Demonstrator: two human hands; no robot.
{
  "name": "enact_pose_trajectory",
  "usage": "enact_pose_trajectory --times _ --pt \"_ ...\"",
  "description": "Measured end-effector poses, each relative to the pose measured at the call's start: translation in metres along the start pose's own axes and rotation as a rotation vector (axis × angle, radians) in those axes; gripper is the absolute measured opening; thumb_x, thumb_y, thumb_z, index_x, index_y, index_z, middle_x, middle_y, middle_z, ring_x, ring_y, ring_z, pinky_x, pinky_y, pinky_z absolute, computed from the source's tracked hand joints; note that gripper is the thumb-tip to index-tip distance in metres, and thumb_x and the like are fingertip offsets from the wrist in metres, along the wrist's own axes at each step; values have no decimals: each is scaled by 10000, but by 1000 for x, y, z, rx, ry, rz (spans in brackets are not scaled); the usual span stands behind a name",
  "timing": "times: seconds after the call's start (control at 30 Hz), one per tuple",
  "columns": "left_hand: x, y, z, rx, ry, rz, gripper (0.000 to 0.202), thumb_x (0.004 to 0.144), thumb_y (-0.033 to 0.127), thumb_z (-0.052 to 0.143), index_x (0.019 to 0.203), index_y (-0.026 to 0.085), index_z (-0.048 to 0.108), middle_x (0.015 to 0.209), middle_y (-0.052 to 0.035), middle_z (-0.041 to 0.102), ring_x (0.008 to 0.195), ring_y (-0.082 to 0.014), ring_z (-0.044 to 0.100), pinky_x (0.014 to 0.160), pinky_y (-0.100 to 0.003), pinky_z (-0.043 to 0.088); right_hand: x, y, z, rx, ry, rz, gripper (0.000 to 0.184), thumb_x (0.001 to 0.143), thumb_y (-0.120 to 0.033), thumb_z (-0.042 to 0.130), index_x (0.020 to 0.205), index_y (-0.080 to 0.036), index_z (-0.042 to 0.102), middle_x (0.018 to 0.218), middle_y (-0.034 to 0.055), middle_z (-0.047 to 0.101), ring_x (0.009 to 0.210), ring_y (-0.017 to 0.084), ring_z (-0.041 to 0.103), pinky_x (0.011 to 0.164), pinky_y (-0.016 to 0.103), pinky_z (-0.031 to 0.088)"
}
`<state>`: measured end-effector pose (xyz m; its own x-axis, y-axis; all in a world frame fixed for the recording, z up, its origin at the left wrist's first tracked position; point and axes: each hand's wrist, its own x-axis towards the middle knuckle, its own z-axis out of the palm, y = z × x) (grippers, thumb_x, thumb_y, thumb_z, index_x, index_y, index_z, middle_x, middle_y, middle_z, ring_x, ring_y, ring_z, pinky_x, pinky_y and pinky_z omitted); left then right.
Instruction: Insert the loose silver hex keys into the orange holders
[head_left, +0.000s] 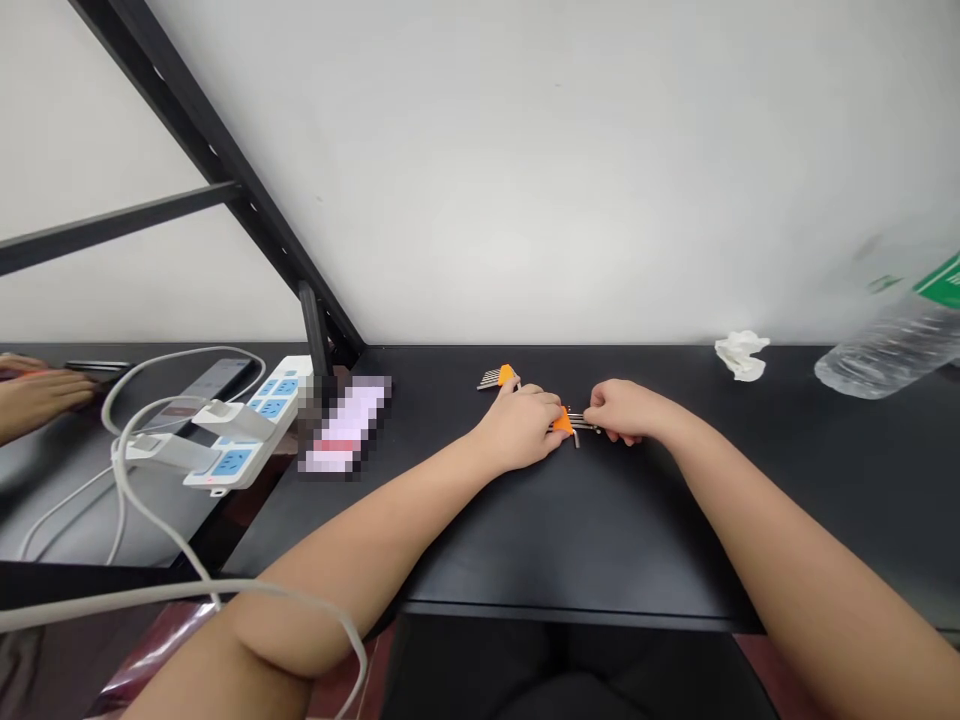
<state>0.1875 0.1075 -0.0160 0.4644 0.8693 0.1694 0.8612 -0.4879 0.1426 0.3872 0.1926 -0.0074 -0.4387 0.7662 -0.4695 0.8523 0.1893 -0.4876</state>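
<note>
My left hand [523, 425] is closed on an orange hex key holder [562, 420], low over the black table. Several metal hex keys [581, 421] stick out of it to the right, and one has its bent end pointing toward me. My right hand [621, 410] pinches the end of a hex key beside the holder; its fingertips partly hide which one. Just behind my left hand lies a second orange holder [508, 374], with a row of hex keys fanned out to its left.
Crumpled white tissue [742, 355] and a clear plastic bottle [892, 350] are at the right. Left stand a blurred-out phone [349, 425], a power strip [259, 430] with chargers and white cables, and a black metal frame [225, 170]. Another person's hand [45, 395] is at far left.
</note>
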Motion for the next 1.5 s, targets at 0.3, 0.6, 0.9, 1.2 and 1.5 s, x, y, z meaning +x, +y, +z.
enact_pose_trajectory --times 0.3,0.6,0.9,1.2,1.5 --pt "0 0 0 14 0 8 194 959 339 579 908 196 700 1056 -33 734 1062 -246 628 1017 -439 345 -1 6 -1 -21 39 9 130 815 -282 614 890 -201 545 735 36 713 468 149 626 417 248 456" --pt "1 -1 1 19 4 13 190 964 334 571 926 203 703 1073 -38 733 1070 -246 627 1030 -442 340 -8 6 -8 -13 -28 -39 167 877 -338 616 836 -192 545 718 37 700 477 133 620 433 228 438" --pt "1 0 -2 27 -14 16 200 969 340 572 927 195 702 1082 -33 732 1061 -240 627 997 -427 352 -14 1 -6 -48 -5 -2 232 843 -379 671 841 -201 523 764 46 710 511 161 650 451 250 447" --pt "-1 -6 -1 18 11 19 203 956 328 562 883 201 704 1057 -40 736 1038 -239 630 1009 -429 349 -13 14 -7 -113 53 11 187 885 -395 595 896 -217 538 800 29 690 547 142 617 492 247 410" --pt "0 -6 -2 9 18 17 197 948 329 567 868 197 690 1016 -31 735 1028 -231 632 1003 -418 351 -7 17 -3 -277 220 -293 181 876 -307 627 1035 -221 644 1108 72 612 831 157 590 713 255 422"
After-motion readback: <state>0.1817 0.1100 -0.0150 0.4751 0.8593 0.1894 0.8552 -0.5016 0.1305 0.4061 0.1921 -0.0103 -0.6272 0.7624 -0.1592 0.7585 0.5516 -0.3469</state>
